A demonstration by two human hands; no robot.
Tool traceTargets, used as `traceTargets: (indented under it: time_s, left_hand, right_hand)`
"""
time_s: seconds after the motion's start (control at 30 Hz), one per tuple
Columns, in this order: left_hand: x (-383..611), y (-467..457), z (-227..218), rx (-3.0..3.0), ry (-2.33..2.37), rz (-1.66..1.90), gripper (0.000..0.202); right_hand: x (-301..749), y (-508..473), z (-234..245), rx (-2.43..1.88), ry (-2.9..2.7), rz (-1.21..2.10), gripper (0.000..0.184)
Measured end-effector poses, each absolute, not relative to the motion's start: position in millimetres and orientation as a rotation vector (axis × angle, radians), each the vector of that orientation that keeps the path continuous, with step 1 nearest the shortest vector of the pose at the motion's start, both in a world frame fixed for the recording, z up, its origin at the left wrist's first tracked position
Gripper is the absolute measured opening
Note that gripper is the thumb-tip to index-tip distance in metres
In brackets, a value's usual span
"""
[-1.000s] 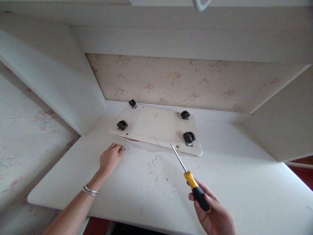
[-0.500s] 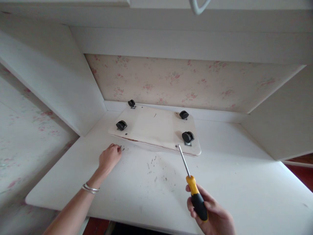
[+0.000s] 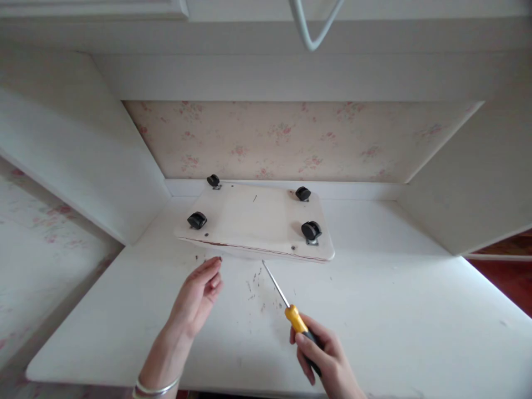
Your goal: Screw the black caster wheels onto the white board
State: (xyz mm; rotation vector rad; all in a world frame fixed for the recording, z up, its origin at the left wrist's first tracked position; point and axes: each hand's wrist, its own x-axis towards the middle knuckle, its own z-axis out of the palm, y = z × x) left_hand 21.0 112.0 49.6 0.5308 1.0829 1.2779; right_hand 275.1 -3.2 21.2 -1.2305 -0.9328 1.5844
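My left hand [image 3: 200, 293] is raised above the white desk top, thumb and fingertips pinched on a tiny dark piece [image 3: 220, 259] that looks like a screw. In my right hand [image 3: 318, 346] is a screwdriver [image 3: 296, 318] with a yellow and black handle, its fingers wrapped round the grip. The steel shaft points up and left, its tip near the front edge of a white board [image 3: 257, 219], apart from the left fingertips. Black casters stand wheels-up at the board's corners, among them a front right caster [image 3: 311, 230] and a front left caster [image 3: 197, 220].
Dark crumbs and marks [image 3: 256, 277] are scattered on the desk top [image 3: 374, 310] before the board. Small dark bits [image 3: 197, 257] lie left of the left fingertips. Side panels [image 3: 75, 138] and a shelf [image 3: 266, 77] enclose the space. A white cable [image 3: 311, 44] hangs overhead.
My left hand has lifted from the small dark bits and moved right, turning its palm inward, with a tiny piece in the fingertips. The screwdriver has swung left, away from the board's front right corner.
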Motion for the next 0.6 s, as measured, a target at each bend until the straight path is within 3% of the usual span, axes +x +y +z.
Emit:
traceTargets:
  time_s: [0.23, 0.6]
  left_hand:
    - [80.6, 94.5, 63.5, 0.050, 0.742, 1.109, 0.018]
    - [93.8, 94.6, 63.6, -0.010, 0.689, 1.046, 0.015]
  right_hand:
    - [266.7, -7.2, 7.7, -1.343, -1.009, 1.582, 0.067]
    - [271.7, -12.5, 5.3, -1.397, -1.061, 1.490, 0.067]
